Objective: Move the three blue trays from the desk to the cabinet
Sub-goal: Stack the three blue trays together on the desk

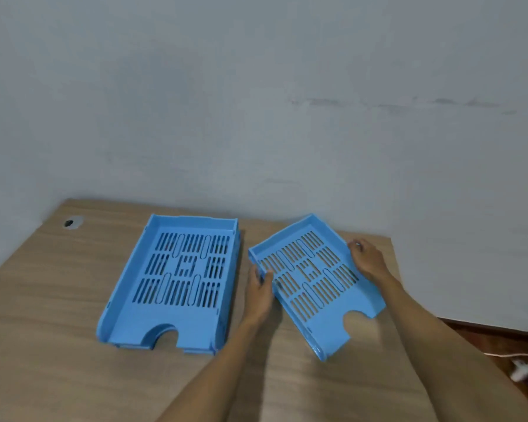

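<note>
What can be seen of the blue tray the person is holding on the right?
The held blue tray is light blue, plastic-looking and empty, with a slotted floor, low side walls and a half-round cutout in its near edge. It sits skewed, turned anticlockwise against the stacked trays to its left, and looks tilted over the wooden desk. The left hand grips its left wall and the right hand its right wall.

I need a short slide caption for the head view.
Both hands, left and right, grip one blue tray beside stacked trays on the desk.
</note>
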